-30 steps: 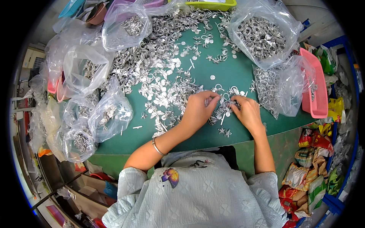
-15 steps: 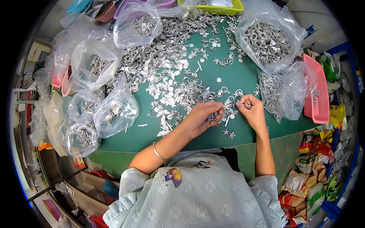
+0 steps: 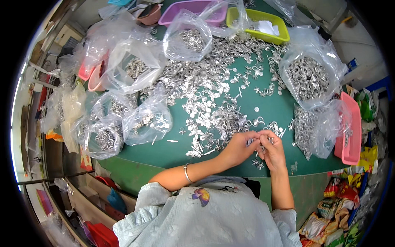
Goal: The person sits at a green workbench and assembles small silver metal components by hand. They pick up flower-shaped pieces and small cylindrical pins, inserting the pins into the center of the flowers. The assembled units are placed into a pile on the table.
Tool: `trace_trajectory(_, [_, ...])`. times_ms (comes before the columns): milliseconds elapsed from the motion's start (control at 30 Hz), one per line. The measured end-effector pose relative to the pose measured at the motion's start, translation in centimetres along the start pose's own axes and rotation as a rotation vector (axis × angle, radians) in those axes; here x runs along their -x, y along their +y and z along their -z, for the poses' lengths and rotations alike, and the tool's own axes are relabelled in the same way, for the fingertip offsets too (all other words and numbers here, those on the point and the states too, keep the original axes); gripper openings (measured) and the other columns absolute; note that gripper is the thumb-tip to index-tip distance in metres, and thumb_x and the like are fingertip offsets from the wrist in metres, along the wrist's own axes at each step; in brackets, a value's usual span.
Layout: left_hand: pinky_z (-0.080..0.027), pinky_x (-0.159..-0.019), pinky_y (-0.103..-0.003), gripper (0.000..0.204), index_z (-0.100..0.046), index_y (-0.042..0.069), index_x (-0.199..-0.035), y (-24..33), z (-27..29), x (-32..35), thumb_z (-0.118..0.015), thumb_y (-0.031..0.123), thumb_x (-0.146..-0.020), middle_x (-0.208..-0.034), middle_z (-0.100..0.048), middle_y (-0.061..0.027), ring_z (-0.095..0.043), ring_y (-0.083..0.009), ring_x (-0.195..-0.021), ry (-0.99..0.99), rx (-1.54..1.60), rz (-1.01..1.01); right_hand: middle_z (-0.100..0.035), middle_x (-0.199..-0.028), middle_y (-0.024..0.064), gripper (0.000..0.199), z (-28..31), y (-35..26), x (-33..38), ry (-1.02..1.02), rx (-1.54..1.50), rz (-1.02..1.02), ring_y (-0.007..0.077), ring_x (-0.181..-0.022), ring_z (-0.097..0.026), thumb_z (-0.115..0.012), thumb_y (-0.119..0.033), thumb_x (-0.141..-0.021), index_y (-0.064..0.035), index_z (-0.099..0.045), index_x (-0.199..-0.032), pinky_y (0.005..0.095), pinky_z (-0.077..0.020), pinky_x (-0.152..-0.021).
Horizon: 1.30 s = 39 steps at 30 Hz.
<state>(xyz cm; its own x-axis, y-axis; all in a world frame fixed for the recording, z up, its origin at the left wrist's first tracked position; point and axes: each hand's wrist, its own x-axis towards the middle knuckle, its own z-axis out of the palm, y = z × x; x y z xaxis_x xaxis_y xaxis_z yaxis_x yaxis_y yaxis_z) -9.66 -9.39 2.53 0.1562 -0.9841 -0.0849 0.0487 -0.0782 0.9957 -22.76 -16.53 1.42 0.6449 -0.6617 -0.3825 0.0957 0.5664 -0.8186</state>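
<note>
My left hand (image 3: 238,148) and my right hand (image 3: 272,151) meet just above the near edge of a green table (image 3: 271,107). Their fingertips pinch small silver metal pieces (image 3: 256,141) between them. A wide heap of loose silver metal parts (image 3: 205,90) spreads across the table right behind my hands. A thin bracelet (image 3: 187,173) circles my left wrist. More small silver pieces (image 3: 258,164) lie on the green surface just under my hands.
Several clear plastic bags of metal parts ring the heap: one at right (image 3: 308,76), one at the back (image 3: 191,39), several at left (image 3: 144,119). A pink tray (image 3: 353,129) stands at right, a yellow-green tray (image 3: 259,18) and a purple tray (image 3: 189,8) at the back. Snack packets (image 3: 337,206) lie at lower right.
My hands have drawn closer together and nearer to me, lifting small metal pieces off the table. The view has tilted so the table sits lower and more of the back shows.
</note>
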Motion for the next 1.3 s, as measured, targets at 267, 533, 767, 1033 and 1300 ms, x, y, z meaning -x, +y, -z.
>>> trace_trajectory(267, [-0.039,-0.052,-0.020,0.023,-0.053,0.000,-0.099,2.1,4.6,1.0,-0.045,0.019,-0.089,-0.071,-0.049,-0.0010,-0.045,-0.0086,-0.061,0.095,0.969,0.450,-0.045,-0.081,0.0082,0.017,1.7,0.7,0.1,-0.210,-0.887,-0.198,0.0170,-0.075,-0.043,-0.049,-0.019,-0.086,-0.0027,-0.053,-0.091,0.0210,-0.0396,-0.053])
trace_trajectory(533, [-0.046,-0.060,-0.023,0.027,-0.050,-0.001,-0.108,1.4,4.8,1.7,-0.043,0.017,-0.090,-0.079,-0.052,-0.0037,-0.052,-0.0133,-0.071,0.238,1.224,0.545,-0.031,-0.060,0.0004,0.032,2.0,1.1,-0.2,-0.376,-1.053,-0.201,0.0101,-0.055,-0.031,-0.037,-0.029,-0.093,-0.0028,-0.050,-0.079,0.0214,-0.0274,-0.043])
trace_trajectory(767, [-0.041,-0.052,-0.022,0.023,-0.053,0.003,-0.089,-2.1,5.6,1.9,-0.045,0.025,-0.090,-0.070,-0.051,-0.0023,-0.049,-0.0110,-0.062,0.084,1.285,0.485,-0.032,-0.067,0.0001,0.020,0.2,-0.2,0.1,0.146,-0.937,-0.279,0.0108,-0.055,-0.029,-0.042,-0.022,-0.091,-0.0041,-0.047,-0.084,0.0216,-0.0308,-0.044])
trace_trajectory(1033, [-0.038,-0.048,-0.019,0.023,-0.050,0.004,-0.084,0.8,5.9,2.7,-0.050,0.026,-0.088,-0.068,-0.044,-0.0004,-0.043,-0.0087,-0.060,0.403,1.358,0.411,-0.026,-0.052,0.0009,0.048,2.1,1.3,1.0,-0.229,-0.739,-0.052,0.0098,-0.044,-0.025,-0.031,-0.042,-0.093,-0.0088,-0.032,-0.058,0.0221,-0.0211,-0.039])
trace_trajectory(1300, [-0.025,-0.043,-0.017,0.005,-0.049,0.009,-0.086,-0.9,7.8,5.6,-0.051,0.013,-0.085,-0.064,-0.039,0.0042,-0.036,-0.0054,-0.056,0.393,1.318,0.360,-0.038,-0.050,-0.0031,0.015,5.7,0.3,2.8,0.168,0.305,0.176,0.0030,-0.040,-0.029,-0.053,-0.013,-0.086,0.0021,-0.057,-0.088,0.0187,-0.0192,-0.036])
